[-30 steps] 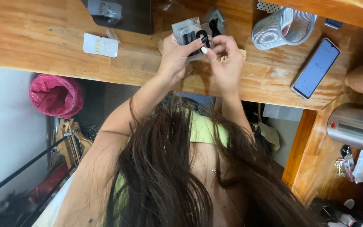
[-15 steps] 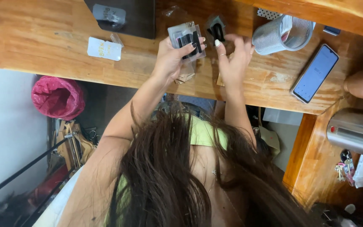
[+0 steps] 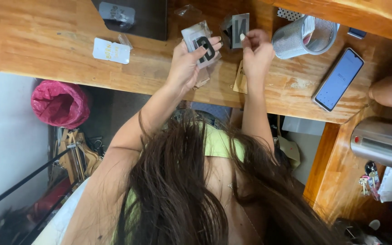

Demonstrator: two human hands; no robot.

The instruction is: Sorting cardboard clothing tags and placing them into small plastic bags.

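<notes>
My left hand (image 3: 188, 65) holds a small stack of clear plastic sleeves (image 3: 199, 41) with black letter shapes inside, thumb pressed on the top one. My right hand (image 3: 257, 53) pinches a single grey sleeve with a black letter (image 3: 240, 30) and lifts it upright over the wooden desk (image 3: 46, 50). The two hands are a short gap apart. Small tan card pieces (image 3: 240, 80) lie on the desk under the right wrist.
A metal mesh cup (image 3: 304, 32) lies on its side right of my hands, with a smartphone (image 3: 340, 78) beyond it. A white card (image 3: 110, 50) and a dark pad (image 3: 134, 16) sit to the left. A steel flask (image 3: 383, 142) is at right, a pink bag (image 3: 61, 102) below the desk.
My right hand has drawn one sleeve away from the stack and raised it upright, so its letter faces the camera. The left hand has kept the stack, tilting it a little.
</notes>
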